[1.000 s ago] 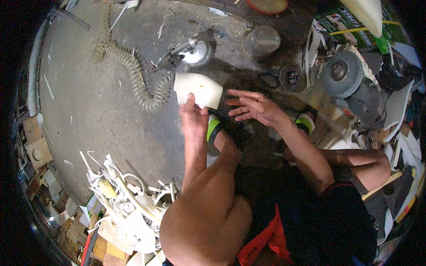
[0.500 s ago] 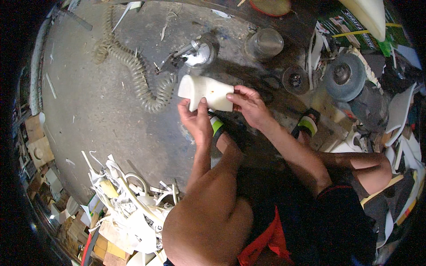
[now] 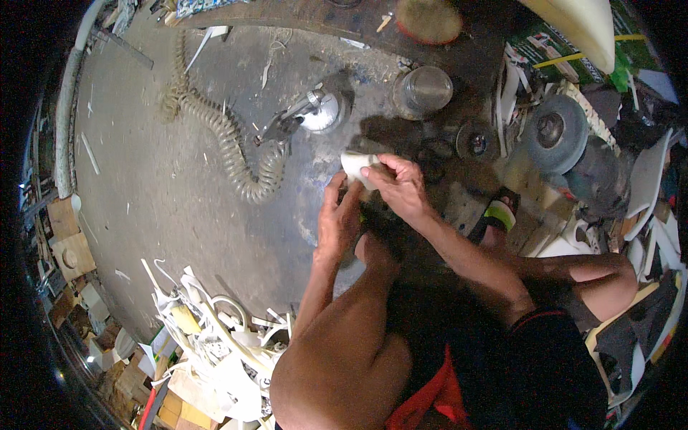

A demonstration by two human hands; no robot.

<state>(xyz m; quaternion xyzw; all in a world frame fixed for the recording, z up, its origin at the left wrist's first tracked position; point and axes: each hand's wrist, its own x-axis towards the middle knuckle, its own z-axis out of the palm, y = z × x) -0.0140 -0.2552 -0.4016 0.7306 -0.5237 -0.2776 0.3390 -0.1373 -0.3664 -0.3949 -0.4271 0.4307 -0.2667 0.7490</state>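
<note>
A white curved piece [image 3: 360, 168] is near the frame's centre, the right hand [image 3: 403, 190] clamping its fingers on it; whether the left hand [image 3: 338, 221], just below, grips it cannot be told. At upper right stand a clear jar [image 3: 428, 89] and a round bowl [image 3: 475, 141], contents indistinct.

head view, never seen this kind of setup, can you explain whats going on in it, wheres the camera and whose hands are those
There's no machine working here: these are a person's two bare hands. The picture comes from a wide fisheye camera on that person's head, looking down, so straight edges bend near the rim. Their own bare knee shows below.

The right hand has a small white piece in its grip. The left hand is close under it; whether it's touching is hard to tell.

On the grey floor lie a coiled hose, a tool with a silvery cup, a clear jar and, lower left, a heap of white scraps.
</note>
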